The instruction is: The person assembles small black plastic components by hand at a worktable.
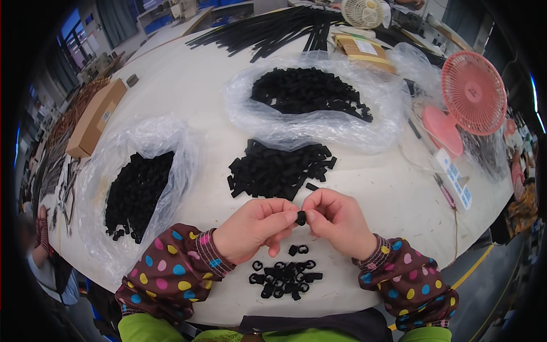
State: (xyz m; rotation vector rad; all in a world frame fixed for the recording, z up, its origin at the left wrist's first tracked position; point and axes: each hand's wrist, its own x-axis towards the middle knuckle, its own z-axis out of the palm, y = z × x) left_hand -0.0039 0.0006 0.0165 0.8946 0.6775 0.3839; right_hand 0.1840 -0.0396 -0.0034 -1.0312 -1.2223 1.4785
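Observation:
Between my two hands is a small black loop, apparently a short strip bent round. My left hand pinches it between thumb and forefinger. From the other side, the closed thumb and forefinger of my right hand press against it. Just beyond my fingers lies a heap of short black strip pieces, with one loose piece at its near right edge. Closer to me, below the hands, sits a cluster of small black loops; a couple more lie slightly apart above it.
Clear plastic bags with black pieces lie at the left and far middle. A cardboard box stands far left. At right are a pink fan, a white power strip and pink-handled scissors. Long black strips cover the back.

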